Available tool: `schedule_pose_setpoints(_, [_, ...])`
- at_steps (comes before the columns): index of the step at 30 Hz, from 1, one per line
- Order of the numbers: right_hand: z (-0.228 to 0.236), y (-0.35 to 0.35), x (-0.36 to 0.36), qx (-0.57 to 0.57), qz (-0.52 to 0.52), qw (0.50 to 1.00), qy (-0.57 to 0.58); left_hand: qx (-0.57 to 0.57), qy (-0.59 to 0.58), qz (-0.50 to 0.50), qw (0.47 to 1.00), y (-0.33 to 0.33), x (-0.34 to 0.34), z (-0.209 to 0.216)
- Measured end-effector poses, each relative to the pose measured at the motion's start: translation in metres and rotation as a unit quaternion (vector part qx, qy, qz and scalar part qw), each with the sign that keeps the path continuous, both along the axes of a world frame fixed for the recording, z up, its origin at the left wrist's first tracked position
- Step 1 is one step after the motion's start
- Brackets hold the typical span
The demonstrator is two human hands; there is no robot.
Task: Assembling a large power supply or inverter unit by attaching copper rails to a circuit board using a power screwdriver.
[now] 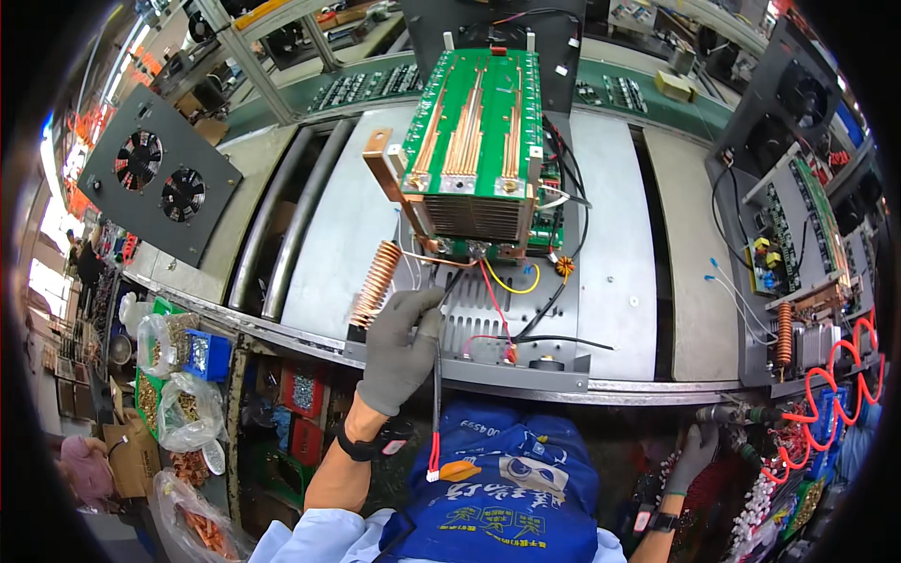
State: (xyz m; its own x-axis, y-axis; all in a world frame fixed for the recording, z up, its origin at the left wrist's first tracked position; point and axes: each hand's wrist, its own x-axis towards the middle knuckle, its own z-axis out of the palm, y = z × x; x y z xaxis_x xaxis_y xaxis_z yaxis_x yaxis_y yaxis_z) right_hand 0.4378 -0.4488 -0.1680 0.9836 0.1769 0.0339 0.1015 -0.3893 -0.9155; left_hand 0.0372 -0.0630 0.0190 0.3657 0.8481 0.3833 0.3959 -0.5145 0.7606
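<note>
My left hand (402,349), in a grey glove, is closed on a black cable (437,399) at the front edge of a grey metal chassis (441,370). The cable's end hangs below, with red sleeving and a small white connector (433,475). Just left of the hand stands a copper coil (378,280). Behind it, a tall green circuit board block (483,122) with copper strips rises from the chassis. My right hand (693,458), also gloved, is low at the right beside a dark air-tool fitting (727,414); its fingers are too unclear to read.
A grey panel with two fans (160,174) leans at the left. Another partly built chassis (798,244) stands at the right, near a red coiled air hose (826,385). Bags and a blue bin (207,355) of small parts sit at lower left. Rollers (296,216) cross the line.
</note>
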Motion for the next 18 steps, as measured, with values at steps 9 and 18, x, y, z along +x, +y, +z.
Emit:
schedule_pose_setpoints(9, [0.117, 0.102, -0.124, -0.044, 0.377, 0.915, 0.139, 0.011, 0.075, -0.001, 0.997, -0.012, -0.016, 0.008])
schedule_pose_setpoints(18, [0.185, 0.232, -0.261, -0.088, 0.709, 0.653, 0.250, 0.022, 0.127, -0.044, 0.991, -0.005, -0.016, 0.010])
